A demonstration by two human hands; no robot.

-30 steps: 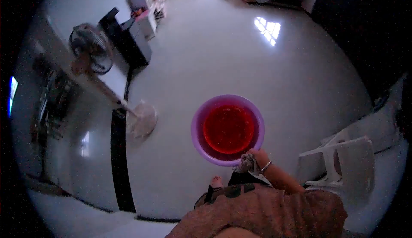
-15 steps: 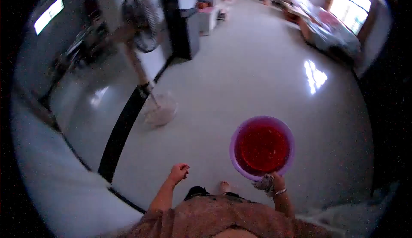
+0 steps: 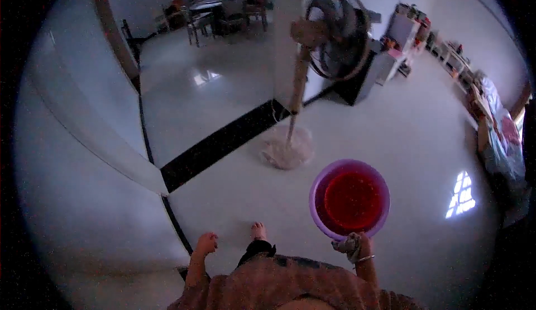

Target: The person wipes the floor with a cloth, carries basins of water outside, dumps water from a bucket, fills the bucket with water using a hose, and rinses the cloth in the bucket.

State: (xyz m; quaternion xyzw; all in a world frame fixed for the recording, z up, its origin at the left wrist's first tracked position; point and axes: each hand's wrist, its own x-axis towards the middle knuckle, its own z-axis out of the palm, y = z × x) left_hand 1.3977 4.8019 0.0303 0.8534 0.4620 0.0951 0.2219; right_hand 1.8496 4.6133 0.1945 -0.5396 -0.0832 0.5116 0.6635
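A purple basin [image 3: 316,212], deep red inside, hangs in front of me on the right. My right hand [image 3: 364,244] is closed on its near rim, with a crumpled greyish cloth [image 3: 349,246] bunched in the same grip. A bracelet [image 3: 365,258] circles that wrist. Off to the left, my left hand [image 3: 207,243] is away from everything and holds nothing, its fingers loosely bent and slightly apart. Whether the basin holds liquid I cannot tell for sure.
A standing fan [image 3: 338,33] is ahead, its round base [image 3: 287,148] on the tiled floor beside a dark floor strip [image 3: 223,142]. A white wall [image 3: 89,142] runs along my left. Further off are a dining table [image 3: 206,4], a dark cabinet [image 3: 357,81] and a covered bed-like piece [image 3: 505,131].
My view has swung left, so the fan and cabinet sit further right and the dining area shows. The basin stays in my right hand. One bare foot has come forward.
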